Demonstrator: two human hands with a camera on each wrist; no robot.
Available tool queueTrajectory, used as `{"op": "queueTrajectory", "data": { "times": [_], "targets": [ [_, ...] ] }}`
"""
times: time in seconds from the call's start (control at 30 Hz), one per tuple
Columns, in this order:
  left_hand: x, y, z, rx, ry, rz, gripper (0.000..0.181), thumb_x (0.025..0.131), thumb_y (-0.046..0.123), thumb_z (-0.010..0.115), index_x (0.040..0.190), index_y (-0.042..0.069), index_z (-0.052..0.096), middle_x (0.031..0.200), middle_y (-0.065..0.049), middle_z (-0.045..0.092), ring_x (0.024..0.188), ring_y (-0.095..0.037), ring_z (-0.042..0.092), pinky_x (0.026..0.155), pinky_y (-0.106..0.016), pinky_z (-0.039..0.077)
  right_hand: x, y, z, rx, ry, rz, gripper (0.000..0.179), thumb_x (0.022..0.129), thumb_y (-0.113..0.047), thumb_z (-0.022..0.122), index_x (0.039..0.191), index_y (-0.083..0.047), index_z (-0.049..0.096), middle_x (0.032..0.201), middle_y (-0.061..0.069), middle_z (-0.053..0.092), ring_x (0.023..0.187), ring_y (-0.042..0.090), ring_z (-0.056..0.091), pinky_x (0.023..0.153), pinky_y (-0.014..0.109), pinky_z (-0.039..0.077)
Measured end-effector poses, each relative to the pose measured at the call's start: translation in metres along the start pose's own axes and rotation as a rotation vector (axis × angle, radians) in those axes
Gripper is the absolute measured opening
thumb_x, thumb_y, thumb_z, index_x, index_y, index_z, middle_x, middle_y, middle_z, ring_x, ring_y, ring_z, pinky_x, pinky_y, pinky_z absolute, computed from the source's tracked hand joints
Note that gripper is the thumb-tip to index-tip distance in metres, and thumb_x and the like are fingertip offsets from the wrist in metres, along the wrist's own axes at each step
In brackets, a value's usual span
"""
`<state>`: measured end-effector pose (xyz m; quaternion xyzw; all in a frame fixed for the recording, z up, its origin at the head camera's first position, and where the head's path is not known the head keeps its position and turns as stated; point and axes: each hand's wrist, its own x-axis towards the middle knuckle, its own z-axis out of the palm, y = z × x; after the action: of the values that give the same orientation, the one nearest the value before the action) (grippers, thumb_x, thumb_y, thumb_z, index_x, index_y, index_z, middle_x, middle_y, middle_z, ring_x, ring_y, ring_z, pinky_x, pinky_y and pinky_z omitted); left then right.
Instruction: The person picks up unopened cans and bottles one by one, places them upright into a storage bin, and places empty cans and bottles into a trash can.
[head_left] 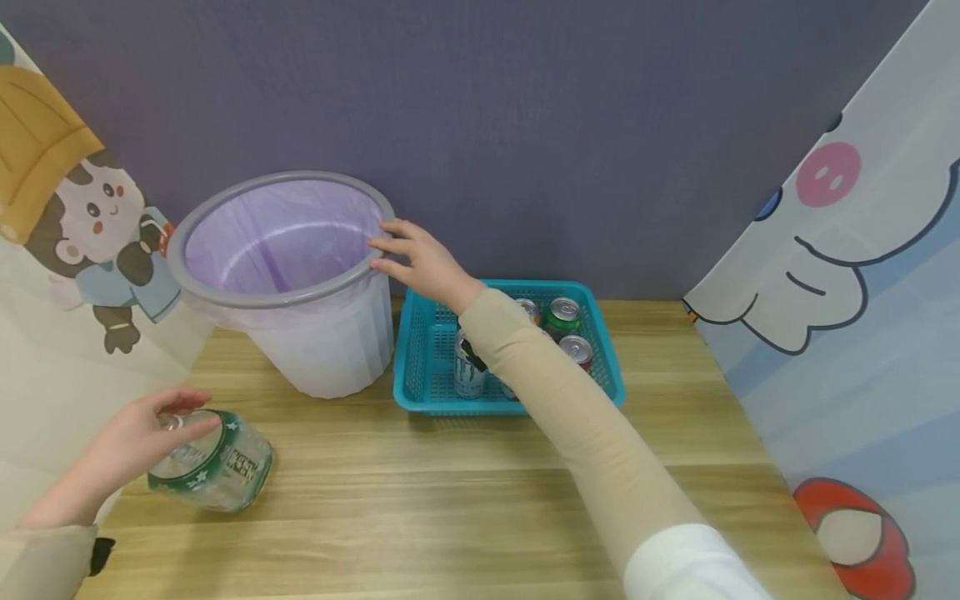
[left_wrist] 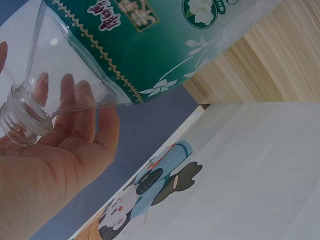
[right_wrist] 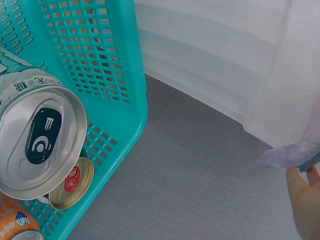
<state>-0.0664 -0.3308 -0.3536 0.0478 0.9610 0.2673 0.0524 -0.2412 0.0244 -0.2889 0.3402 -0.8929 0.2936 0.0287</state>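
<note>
My left hand (head_left: 150, 433) grips a big clear plastic bottle (head_left: 243, 467) with a green label by its neck and shoulder. The bottle lies tilted low over the table at the left, its base pointing right. In the left wrist view its uncapped neck (left_wrist: 25, 115) is beside the palm, and the curled fingers (left_wrist: 82, 110) show through the clear shoulder. My right hand (head_left: 423, 262) reaches across to the trash bin (head_left: 322, 350), its spread fingertips at the right side of the grey rim. A pale purple liner (head_left: 300, 217) covers the inside of the bin.
Right of the bin stands a teal basket (head_left: 420, 400) with several drink cans, among them a pale can (head_left: 470, 375) and a green can (head_left: 562, 312). My right forearm crosses over it. A dark wall (head_left: 540, 150) rises behind, with cartoon panels (head_left: 847, 275) on both sides.
</note>
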Motion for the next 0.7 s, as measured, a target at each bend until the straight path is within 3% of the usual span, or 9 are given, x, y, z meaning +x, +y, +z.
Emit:
{"op": "queueTrajectory", "data": {
  "times": [0.1, 0.2, 0.47, 0.7],
  "targets": [
    [0.0, -0.001, 0.001, 0.001, -0.018, -0.015, 0.052, 0.09, 0.031, 0.064, 0.121, -0.01, 0.054, 0.118, -0.033, 0.056, 0.099, -0.021, 0.056, 0.076, -0.038, 0.044, 0.0, 0.001, 0.0, -0.002, 0.001, 0.002, 0.046, 0.095, -0.035, 0.053, 0.139, -0.019, 0.049, 0.153, 0.005, 0.031, 0.145, 0.021, 0.02, 0.115, 0.033, 0.024],
    [0.0, -0.002, 0.001, -0.008, -0.046, -0.031, 0.056, 0.091, 0.032, 0.063, 0.122, -0.012, 0.051, 0.12, -0.036, 0.052, 0.106, -0.049, 0.049, 0.078, -0.053, 0.042, 0.0, 0.001, 0.001, -0.003, 0.001, 0.001, 0.046, 0.096, -0.035, 0.053, 0.139, -0.019, 0.05, 0.153, 0.005, 0.031, 0.145, 0.021, 0.021, 0.115, 0.033, 0.024],
    [-0.001, -0.007, -0.002, 0.002, -0.034, -0.02, 0.053, 0.088, 0.028, 0.068, 0.118, -0.014, 0.053, 0.119, -0.038, 0.052, 0.108, -0.056, 0.045, 0.081, -0.062, 0.039, 0.001, 0.001, 0.001, 0.003, 0.006, -0.004, 0.046, 0.095, -0.035, 0.054, 0.138, -0.019, 0.05, 0.153, 0.005, 0.031, 0.145, 0.021, 0.02, 0.115, 0.032, 0.024],
    [-0.002, -0.012, -0.005, 0.041, -0.072, -0.08, 0.059, 0.087, 0.035, 0.067, 0.117, -0.014, 0.051, 0.122, -0.042, 0.047, 0.11, -0.059, 0.04, 0.082, -0.065, 0.036, 0.002, 0.001, 0.001, -0.003, 0.004, -0.007, 0.046, 0.095, -0.034, 0.054, 0.138, -0.018, 0.05, 0.153, 0.006, 0.032, 0.144, 0.021, 0.022, 0.114, 0.033, 0.026]
  ]
}}
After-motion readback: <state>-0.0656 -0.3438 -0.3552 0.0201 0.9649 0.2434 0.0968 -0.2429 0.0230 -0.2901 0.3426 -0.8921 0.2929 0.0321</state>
